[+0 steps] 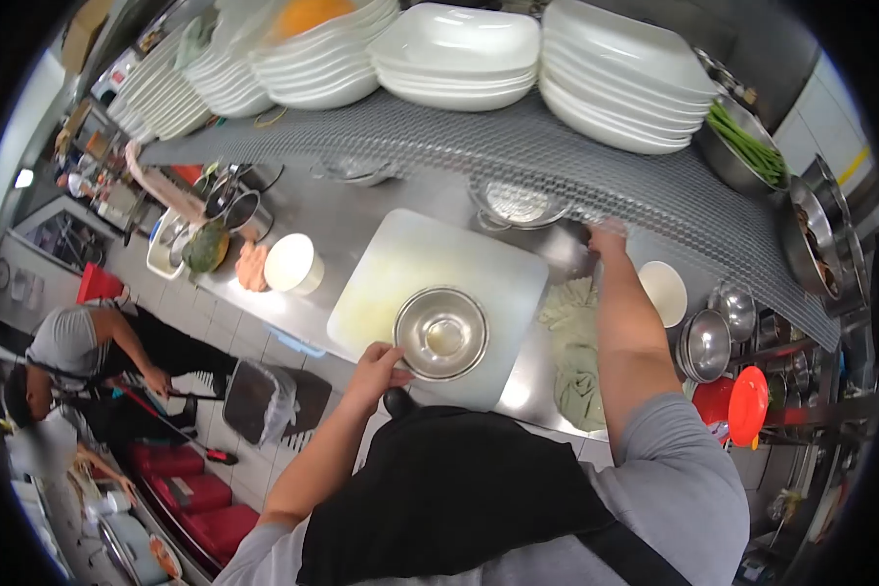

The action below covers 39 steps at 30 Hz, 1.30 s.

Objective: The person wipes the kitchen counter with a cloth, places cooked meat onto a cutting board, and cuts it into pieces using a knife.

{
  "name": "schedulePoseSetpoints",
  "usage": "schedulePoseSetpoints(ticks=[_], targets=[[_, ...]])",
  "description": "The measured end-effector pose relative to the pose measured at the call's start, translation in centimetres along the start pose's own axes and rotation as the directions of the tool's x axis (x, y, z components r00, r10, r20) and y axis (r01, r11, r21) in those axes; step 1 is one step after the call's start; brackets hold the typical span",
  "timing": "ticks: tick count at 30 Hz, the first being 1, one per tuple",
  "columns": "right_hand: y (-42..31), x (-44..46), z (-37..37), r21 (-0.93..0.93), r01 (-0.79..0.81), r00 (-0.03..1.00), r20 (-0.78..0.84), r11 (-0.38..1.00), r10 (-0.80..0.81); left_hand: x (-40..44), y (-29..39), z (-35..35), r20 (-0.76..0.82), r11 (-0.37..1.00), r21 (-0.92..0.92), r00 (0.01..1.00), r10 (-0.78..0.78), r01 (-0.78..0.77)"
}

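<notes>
A metal bowl with a little pale yellowish content at its bottom rests on the white cutting board. My left hand pinches the bowl's near left rim between thumb and fingers. Under the edge of the mesh shelf, my right hand reaches forward beside a metal colander. The shelf partly hides its fingers, so whether they grip anything is unclear. A crumpled greenish cloth lies between the board and my right forearm.
Stacked white dishes and a pan of green beans stand on the shelf. A white tub sits left of the board, another white container at right. Two people work at lower left, near a bin.
</notes>
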State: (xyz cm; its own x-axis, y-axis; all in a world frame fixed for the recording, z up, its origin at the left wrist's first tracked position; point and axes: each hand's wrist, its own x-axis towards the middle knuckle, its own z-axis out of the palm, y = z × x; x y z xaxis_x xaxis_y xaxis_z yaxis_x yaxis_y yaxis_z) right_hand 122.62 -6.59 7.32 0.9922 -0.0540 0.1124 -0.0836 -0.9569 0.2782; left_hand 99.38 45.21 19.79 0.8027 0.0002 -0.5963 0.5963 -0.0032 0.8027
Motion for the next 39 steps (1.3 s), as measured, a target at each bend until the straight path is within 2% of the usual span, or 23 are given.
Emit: schedulePoseSetpoints(ticks=[1, 2, 3, 4, 6, 8, 10, 12, 14, 15, 16, 18, 22, 24, 28, 30, 32, 33, 35, 36, 37, 38, 39], targets=[[0.4, -0.1, 2.4, -0.028, -0.046, 0.954, -0.297, 0.999, 0.036, -0.3, -0.2, 0.0, 0.027, 1.000, -0.010, 0.999, 0.017, -0.017], [1.6, 1.4, 6.2, 0.484, -0.230, 0.940, -0.114, 0.844, 0.322, -0.5, -0.4, -0.2, 0.017, 1.000, -0.016, 1.000, 0.012, -0.012], [1.4, 2.2, 4.6, 0.814, -0.404, 0.863, 0.189, 0.417, 0.468, -0.5, -0.3, -0.4, 0.034, 1.000, -0.008, 0.999, 0.008, -0.008], [1.6, 0.8, 3.7, 0.819, -0.367, 0.866, 0.129, 0.441, 0.483, -0.4, -0.2, -0.5, 0.055, 1.000, 0.004, 0.998, 0.005, -0.005], [0.0, -4.3, -6.4, 0.817, -0.297, 0.861, 0.006, 0.494, 0.508, -0.4, 0.0, -0.7, 0.049, 1.000, -0.011, 0.999, 0.001, 0.000], [-3.1, -9.8, -15.8, 0.971, -0.232, 0.862, 0.176, 0.062, 0.476, -0.2, 0.2, -0.8, 0.039, 0.999, -0.046, 0.999, -0.010, 0.011], [-6.5, -14.3, -20.2, 0.992, -0.039, 0.913, -0.014, 0.120, 0.409, 0.6, 0.6, -0.8, 0.030, 1.000, -0.019, 0.999, 0.011, -0.011], [-8.5, -18.1, -25.3, 0.974, 0.137, 0.964, -0.173, 0.180, 0.200, 1.4, -0.3, -1.1, 0.022, 1.000, -0.001, 1.000, 0.012, -0.012], [-10.3, -20.1, -26.6, 0.949, 0.219, 0.968, -0.240, 0.226, 0.072, 3.5, -1.1, -1.4, 0.112, 0.937, 0.324, 0.988, 0.102, -0.134], [-10.9, -20.8, -26.8, 0.950, 0.207, 0.967, -0.235, 0.232, 0.096, 2.6, 0.4, -0.4, 0.032, 0.946, 0.282, 0.987, 0.155, -0.157], [-11.3, -21.3, -26.8, 0.942, 0.172, 0.977, -0.200, 0.289, 0.070, 2.5, 1.3, -0.6, 0.054, 0.941, 0.295, 0.986, 0.158, -0.167], [-11.4, -22.4, -26.1, 0.929, 0.127, 0.984, -0.161, 0.349, 0.070, 2.5, 3.3, -3.0, -0.097, 0.810, 0.551, 0.949, 0.302, -0.201], [-12.7, -24.8, -21.6, 0.845, 0.114, 0.992, -0.129, 0.523, -0.007, 0.2, 6.9, -7.3, -0.174, 0.808, 0.504, 0.881, 0.440, -0.304], [-14.1, -25.5, -19.7, 0.815, 0.100, 0.991, -0.028, 0.570, -0.133, 0.2, 7.9, -8.1, -0.169, 0.877, 0.350, 0.898, 0.405, -0.329], [-14.3, -26.5, -21.2, 0.874, 0.083, 0.982, 0.011, 0.480, -0.190, 0.5, 8.7, -2.3, -0.094, 0.900, 0.219, 0.910, 0.403, -0.376], [-12.3, -27.0, -21.3, 0.868, 0.072, 0.983, 0.021, 0.491, -0.182, 1.3, 8.1, 0.8, 0.015, 0.862, 0.302, 0.906, 0.423, -0.408], [-9.5, -27.7, -19.6, 0.795, 0.142, 0.983, -0.183, 0.590, 0.010, 4.1, 5.7, 2.5, 0.115, 0.686, 0.557, 0.862, 0.495, -0.468], [-8.3, -28.2, -18.8, 0.698, 0.137, 0.961, -0.266, 0.703, 0.077, 5.3, 4.5, 3.4, 0.121, 0.687, 0.553, 0.861, 0.495, -0.472], [-7.2, -29.1, -17.8, 0.632, 0.080, 0.965, -0.242, 0.771, 0.098, 6.8, 3.0, 4.7, 0.261, 0.098, 0.820, 0.521, 0.813, -0.564], [-7.1, -29.6, -17.4, 0.562, 0.024, 0.969, -0.216, 0.827, 0.119, 6.0, 3.9, 5.6, 0.271, 0.094, 0.816, 0.522, 0.809, -0.570], [-7.3, -29.7, -16.1, 0.560, 0.012, 0.970, -0.208, 0.828, 0.127, 5.3, 5.1, 6.5, 0.168, 0.525, 0.709, 0.836, 0.522, -0.470], [-7.4, -29.4, -15.4, 0.625, -0.018, 0.996, -0.055, 0.780, 0.067, 4.9, 6.0, 7.5, 0.158, 0.828, 0.533, 0.982, 0.108, -0.177], [-7.1, -29.0, -14.8, 0.680, -0.051, 0.996, 0.088, 0.731, -0.012, 5.4, 6.3, 7.8, 0.168, 0.867, 0.492, 0.986, -0.007, -0.078]])
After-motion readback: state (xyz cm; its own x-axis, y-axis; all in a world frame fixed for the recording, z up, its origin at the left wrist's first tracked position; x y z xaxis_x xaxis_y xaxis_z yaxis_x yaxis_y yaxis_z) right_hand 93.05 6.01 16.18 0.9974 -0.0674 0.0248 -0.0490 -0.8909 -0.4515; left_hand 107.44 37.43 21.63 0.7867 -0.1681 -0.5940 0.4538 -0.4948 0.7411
